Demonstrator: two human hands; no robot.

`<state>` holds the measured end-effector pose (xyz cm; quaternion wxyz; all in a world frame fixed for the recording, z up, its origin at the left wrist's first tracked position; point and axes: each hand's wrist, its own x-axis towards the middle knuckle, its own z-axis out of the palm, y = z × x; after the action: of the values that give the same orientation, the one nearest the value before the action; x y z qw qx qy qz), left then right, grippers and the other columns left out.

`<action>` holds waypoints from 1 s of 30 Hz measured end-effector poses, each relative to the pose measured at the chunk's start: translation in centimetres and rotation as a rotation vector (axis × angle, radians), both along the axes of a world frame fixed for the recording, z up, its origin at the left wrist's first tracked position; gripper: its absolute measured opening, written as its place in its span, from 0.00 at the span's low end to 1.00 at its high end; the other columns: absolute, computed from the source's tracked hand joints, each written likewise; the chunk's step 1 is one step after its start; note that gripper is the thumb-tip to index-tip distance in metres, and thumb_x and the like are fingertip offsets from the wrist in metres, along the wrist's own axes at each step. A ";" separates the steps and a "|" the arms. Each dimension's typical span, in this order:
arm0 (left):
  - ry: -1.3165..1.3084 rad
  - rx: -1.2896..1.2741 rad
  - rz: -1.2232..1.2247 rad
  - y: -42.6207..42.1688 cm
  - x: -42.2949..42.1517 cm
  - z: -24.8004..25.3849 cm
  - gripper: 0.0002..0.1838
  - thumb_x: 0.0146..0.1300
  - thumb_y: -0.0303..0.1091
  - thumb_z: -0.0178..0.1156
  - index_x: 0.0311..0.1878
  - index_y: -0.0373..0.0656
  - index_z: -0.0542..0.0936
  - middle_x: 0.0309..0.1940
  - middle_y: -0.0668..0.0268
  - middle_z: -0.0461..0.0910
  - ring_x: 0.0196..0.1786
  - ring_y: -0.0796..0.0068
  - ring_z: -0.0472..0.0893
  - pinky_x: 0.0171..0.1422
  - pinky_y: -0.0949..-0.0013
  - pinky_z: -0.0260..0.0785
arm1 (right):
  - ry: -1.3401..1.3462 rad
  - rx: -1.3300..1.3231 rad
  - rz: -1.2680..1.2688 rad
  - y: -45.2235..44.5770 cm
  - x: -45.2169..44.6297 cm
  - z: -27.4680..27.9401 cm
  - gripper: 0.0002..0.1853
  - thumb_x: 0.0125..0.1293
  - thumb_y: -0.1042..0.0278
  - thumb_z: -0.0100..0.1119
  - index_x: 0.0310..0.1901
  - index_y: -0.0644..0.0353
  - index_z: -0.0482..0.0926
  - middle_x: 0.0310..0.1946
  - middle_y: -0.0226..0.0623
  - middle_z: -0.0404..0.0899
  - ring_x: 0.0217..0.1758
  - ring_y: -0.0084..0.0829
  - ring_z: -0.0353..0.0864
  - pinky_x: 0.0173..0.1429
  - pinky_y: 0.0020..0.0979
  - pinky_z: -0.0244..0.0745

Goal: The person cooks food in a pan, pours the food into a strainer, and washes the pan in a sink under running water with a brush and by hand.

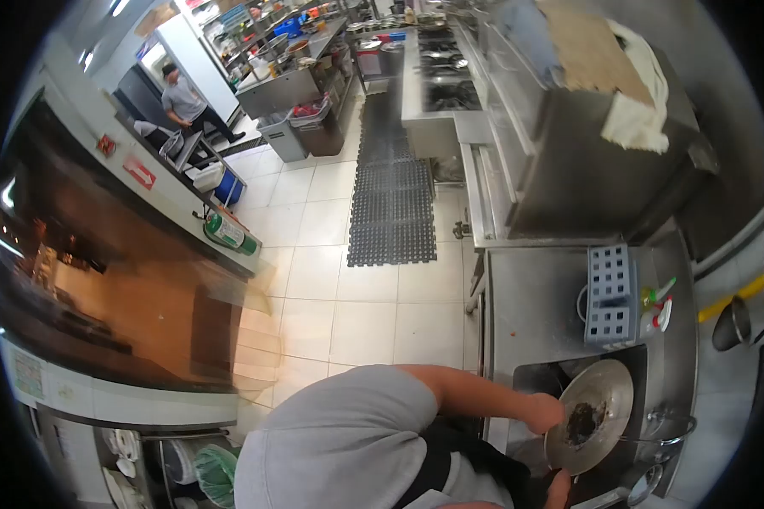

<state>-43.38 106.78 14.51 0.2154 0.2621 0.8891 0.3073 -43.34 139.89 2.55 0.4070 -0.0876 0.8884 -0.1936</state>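
A round metal pan (613, 386) is tilted over the sink basin (530, 379), with dark residue (583, 422) on its inner surface. My left hand (545, 413) is closed at the near side of the pan's rim. Lower down, beside the bottom edge of the pan, my right hand (558, 489) shows only in part, and its fingers are too small and hidden to read. A curved metal faucet (671, 441) stands just beyond the pan.
A grey perforated basket (611, 293) and spray bottles (660, 316) stand on the steel counter (530, 293). Stoves line the far side. A black mat (392, 204) lies on the tiled floor. Another person (187, 100) is at the far left, near bins (316, 127).
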 end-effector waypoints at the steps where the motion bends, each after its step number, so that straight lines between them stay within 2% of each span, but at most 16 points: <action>1: 0.021 0.005 0.012 -0.6 0.6 0.5 0.14 0.54 0.30 0.60 0.42 0.34 0.83 0.42 0.45 0.84 0.47 0.44 0.84 0.50 0.47 0.78 | 0.061 -0.060 -0.065 4.4 -1.3 -3.8 0.36 0.61 0.78 0.58 0.73 0.59 0.66 0.62 0.46 0.77 0.65 0.31 0.74 0.68 0.33 0.68; 2: 0.084 0.019 0.020 -1.1 1.4 0.8 0.13 0.54 0.30 0.59 0.42 0.35 0.83 0.42 0.46 0.84 0.47 0.44 0.84 0.50 0.47 0.78 | 0.089 -0.150 -0.172 6.8 -2.7 -6.9 0.37 0.57 0.82 0.59 0.73 0.59 0.68 0.60 0.47 0.79 0.64 0.33 0.76 0.67 0.35 0.70; 5: 0.202 0.186 0.128 -4.5 4.6 2.5 0.13 0.55 0.31 0.58 0.42 0.37 0.83 0.41 0.49 0.83 0.47 0.45 0.83 0.51 0.48 0.77 | -0.015 -0.702 -0.648 -10.0 -0.5 5.5 0.51 0.47 0.85 0.66 0.77 0.58 0.58 0.74 0.48 0.64 0.72 0.46 0.70 0.70 0.40 0.68; 6: 0.242 0.331 0.218 -6.1 6.2 3.0 0.12 0.56 0.32 0.58 0.42 0.38 0.83 0.40 0.51 0.82 0.46 0.45 0.83 0.52 0.47 0.77 | 0.228 -0.586 -0.334 -13.4 0.3 7.8 0.55 0.45 0.83 0.70 0.78 0.58 0.55 0.76 0.51 0.60 0.72 0.49 0.69 0.71 0.41 0.68; 7: 0.274 0.301 0.205 -8.1 7.6 2.5 0.12 0.57 0.32 0.57 0.42 0.38 0.82 0.40 0.51 0.82 0.46 0.45 0.83 0.52 0.47 0.76 | 0.474 -0.502 -0.088 -12.8 -1.3 3.7 0.55 0.45 0.77 0.76 0.77 0.58 0.58 0.76 0.50 0.59 0.72 0.49 0.69 0.73 0.42 0.66; 9: 0.213 0.159 0.248 -13.3 11.3 1.6 0.12 0.58 0.33 0.56 0.42 0.38 0.80 0.40 0.50 0.82 0.47 0.45 0.82 0.52 0.46 0.75 | 0.675 -0.281 0.124 -15.4 -0.7 4.6 0.45 0.48 0.71 0.77 0.71 0.60 0.68 0.74 0.49 0.64 0.72 0.49 0.69 0.73 0.43 0.66; 12: 0.105 0.045 0.478 -21.3 19.3 -1.2 0.12 0.58 0.34 0.58 0.43 0.39 0.80 0.39 0.49 0.82 0.46 0.43 0.82 0.50 0.44 0.74 | 0.764 -0.562 -0.136 -17.4 0.5 3.4 0.28 0.61 0.61 0.73 0.58 0.70 0.76 0.62 0.55 0.77 0.63 0.49 0.75 0.71 0.41 0.65; 17: -0.259 -0.250 1.213 -28.1 39.0 -7.3 0.13 0.58 0.33 0.55 0.41 0.35 0.81 0.42 0.43 0.83 0.49 0.41 0.82 0.54 0.44 0.74 | 0.970 -0.663 -0.213 -17.1 -0.9 -0.4 0.16 0.65 0.66 0.70 0.46 0.71 0.80 0.42 0.50 0.84 0.44 0.39 0.81 0.56 0.39 0.76; 19: -0.376 -0.300 1.434 -27.1 47.7 -10.1 0.15 0.62 0.36 0.55 0.43 0.35 0.81 0.45 0.43 0.83 0.51 0.42 0.82 0.57 0.45 0.74 | 0.842 -0.999 -0.339 -15.9 -3.7 -1.8 0.15 0.63 0.66 0.72 0.43 0.70 0.81 0.39 0.44 0.84 0.42 0.35 0.81 0.51 0.39 0.76; 20: -0.431 -0.322 1.518 -25.7 51.7 -11.3 0.17 0.62 0.39 0.56 0.45 0.35 0.81 0.47 0.43 0.83 0.53 0.43 0.82 0.58 0.47 0.74 | 1.098 -0.695 -0.260 -14.3 -5.4 0.4 0.13 0.61 0.66 0.73 0.40 0.67 0.83 0.36 0.39 0.83 0.40 0.34 0.81 0.48 0.38 0.77; 22: -0.511 -0.375 1.555 -22.4 58.9 -15.3 0.19 0.60 0.40 0.56 0.45 0.35 0.84 0.48 0.42 0.83 0.53 0.43 0.82 0.59 0.50 0.75 | 0.462 -0.978 -0.621 -13.0 -5.5 7.3 0.09 0.62 0.71 0.71 0.36 0.67 0.81 0.30 0.36 0.81 0.33 0.29 0.78 0.42 0.33 0.74; 24: -0.684 -0.476 1.261 -19.1 64.0 -17.9 0.18 0.59 0.41 0.55 0.41 0.37 0.87 0.44 0.44 0.85 0.51 0.46 0.84 0.58 0.53 0.76 | 0.546 -1.034 -0.699 -12.6 -4.3 15.4 0.10 0.64 0.67 0.67 0.32 0.65 0.80 0.26 0.40 0.80 0.28 0.31 0.79 0.36 0.33 0.73; 26: -0.770 -0.449 1.053 -17.0 67.8 -20.5 0.18 0.59 0.40 0.54 0.38 0.37 0.87 0.42 0.45 0.86 0.49 0.48 0.85 0.56 0.54 0.77 | 0.265 -0.988 -0.878 -10.3 -4.0 21.4 0.16 0.63 0.59 0.67 0.25 0.60 0.75 0.25 0.41 0.80 0.29 0.35 0.80 0.39 0.36 0.77; 27: -0.839 -0.424 0.861 -16.1 68.7 -21.2 0.18 0.59 0.40 0.54 0.36 0.37 0.88 0.39 0.46 0.86 0.46 0.49 0.86 0.55 0.55 0.78 | 0.411 -1.073 -0.950 -7.5 -7.9 19.0 0.17 0.64 0.59 0.67 0.24 0.58 0.74 0.24 0.37 0.78 0.29 0.35 0.79 0.39 0.38 0.77; 28: -1.042 -0.268 1.163 -15.3 68.2 -19.0 0.18 0.58 0.41 0.54 0.36 0.37 0.88 0.36 0.49 0.87 0.45 0.52 0.86 0.53 0.56 0.78 | 0.341 -1.156 -0.957 -5.5 -10.2 19.0 0.18 0.66 0.53 0.67 0.28 0.58 0.76 0.21 0.31 0.73 0.27 0.31 0.76 0.35 0.35 0.76; 30: -0.996 -0.160 1.287 -15.1 68.7 -19.9 0.18 0.58 0.41 0.54 0.36 0.37 0.87 0.35 0.50 0.87 0.44 0.52 0.86 0.53 0.56 0.78 | 0.328 -1.116 -0.977 -6.1 -8.8 24.4 0.18 0.67 0.49 0.67 0.33 0.58 0.78 0.20 0.30 0.71 0.26 0.29 0.75 0.34 0.33 0.75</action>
<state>25.30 91.69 -5.36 0.3848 -0.4829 0.6848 0.3870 -52.18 133.82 26.95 0.0330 0.0953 0.6455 -0.7570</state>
